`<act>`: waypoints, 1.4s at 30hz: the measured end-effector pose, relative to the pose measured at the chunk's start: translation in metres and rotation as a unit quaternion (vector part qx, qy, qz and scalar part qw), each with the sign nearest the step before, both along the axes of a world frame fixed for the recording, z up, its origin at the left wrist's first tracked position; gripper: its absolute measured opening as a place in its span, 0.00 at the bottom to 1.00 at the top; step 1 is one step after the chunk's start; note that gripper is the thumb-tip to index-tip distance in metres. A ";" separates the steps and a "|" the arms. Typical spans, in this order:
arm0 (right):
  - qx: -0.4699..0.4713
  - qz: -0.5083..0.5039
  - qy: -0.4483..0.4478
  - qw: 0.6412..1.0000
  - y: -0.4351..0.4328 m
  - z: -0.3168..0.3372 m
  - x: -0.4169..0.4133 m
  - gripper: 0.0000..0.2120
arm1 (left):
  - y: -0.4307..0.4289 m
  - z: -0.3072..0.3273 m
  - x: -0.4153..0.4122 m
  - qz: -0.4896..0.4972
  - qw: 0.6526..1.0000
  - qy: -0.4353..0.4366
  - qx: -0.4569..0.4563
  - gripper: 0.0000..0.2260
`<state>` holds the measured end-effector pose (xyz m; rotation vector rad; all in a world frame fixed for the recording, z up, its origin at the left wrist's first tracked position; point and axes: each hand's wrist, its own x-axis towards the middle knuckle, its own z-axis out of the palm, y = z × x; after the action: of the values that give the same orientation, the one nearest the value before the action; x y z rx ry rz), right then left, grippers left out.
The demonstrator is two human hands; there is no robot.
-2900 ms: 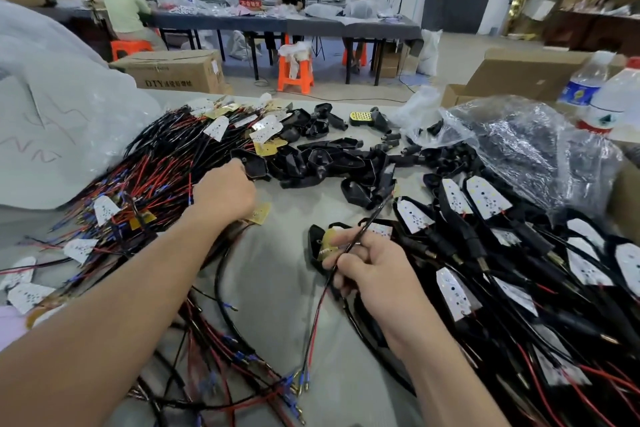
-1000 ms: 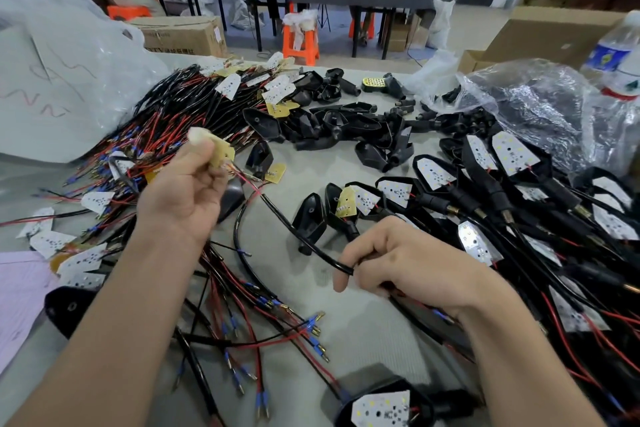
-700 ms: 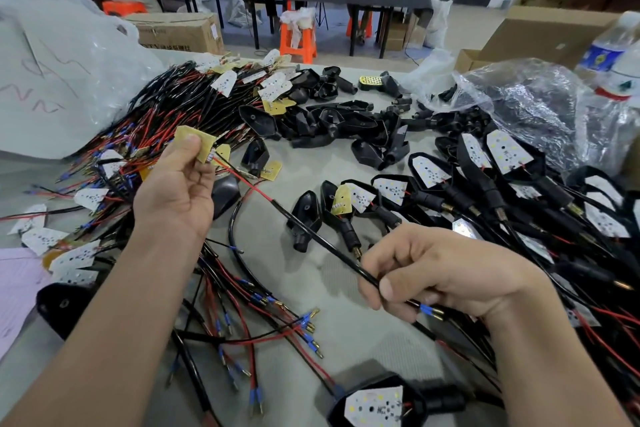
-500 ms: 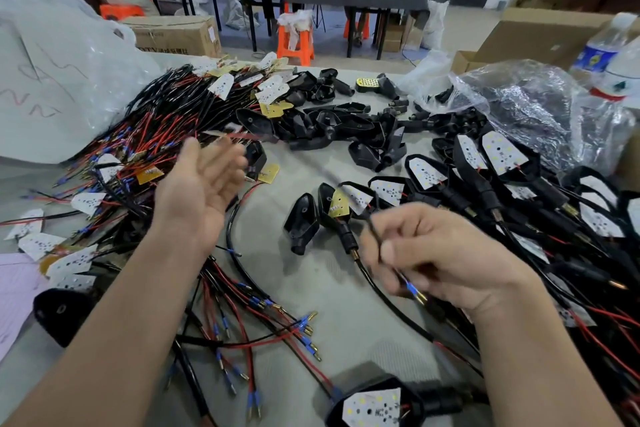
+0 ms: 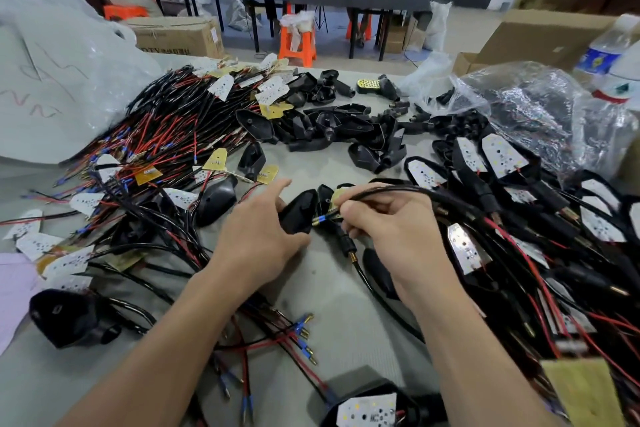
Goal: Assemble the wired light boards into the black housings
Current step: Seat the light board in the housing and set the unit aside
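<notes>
Changing since a moment ago: the yellow light board that was held up is let go by the left hand; which of the boards lying at the left it is cannot be told.
Left hand: it is now brought down to the middle of the grey table top and closed around a black teardrop-shaped plastic housing, thumb beneath, forefinger stretched out.
Right hand: the right hand is slid along to the end of the thin black-sheathed wire, which is pinched just behind its blue-sleeved brass terminal.
Terminal: it is pointed left at the housing, touching it or just beside it; whether it is entered cannot be told.
Meaning for the task: the threading of the lead through the housing is judged to be starting; the board is not yet seated.
Stock: loose red-and-black wired boards are heaped far left, empty black shells far middle, and fitted housings with white boards at the right.
</notes>
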<state>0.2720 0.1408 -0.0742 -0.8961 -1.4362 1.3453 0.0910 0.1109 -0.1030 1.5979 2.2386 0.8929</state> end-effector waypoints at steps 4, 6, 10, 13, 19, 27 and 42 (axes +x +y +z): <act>0.027 -0.039 -0.038 0.998 -0.001 -0.003 -0.004 0.08 | -0.007 0.004 0.004 -0.031 0.994 -0.029 0.105 0.34; 0.043 -0.058 -0.066 0.995 -0.001 -0.005 -0.004 0.08 | -0.012 0.008 0.009 -0.051 0.987 -0.049 0.146 0.32; 0.064 -0.057 -0.090 0.992 -0.003 -0.006 -0.005 0.09 | -0.015 0.010 0.020 -0.097 0.970 -0.087 0.204 0.30; 0.039 -0.015 -0.068 0.997 -0.003 -0.005 -0.005 0.09 | -0.015 0.009 0.025 -0.081 0.959 -0.182 0.201 0.31; 0.030 -0.019 -0.065 0.997 -0.002 -0.010 -0.010 0.07 | -0.014 0.008 0.026 -0.103 0.948 -0.192 0.233 0.30; 0.075 -0.105 -0.214 0.968 0.001 -0.013 -0.009 0.14 | -0.012 0.014 0.024 -0.188 0.919 -0.288 0.194 0.31; -0.010 -0.077 0.035 0.996 0.006 -0.005 -0.003 0.10 | -0.001 0.011 -0.003 -0.130 0.764 -0.624 0.102 0.28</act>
<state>0.2688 0.1469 -0.0795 -0.9442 -1.2757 1.2659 0.0876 0.1103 -0.0920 0.8017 0.9579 1.5048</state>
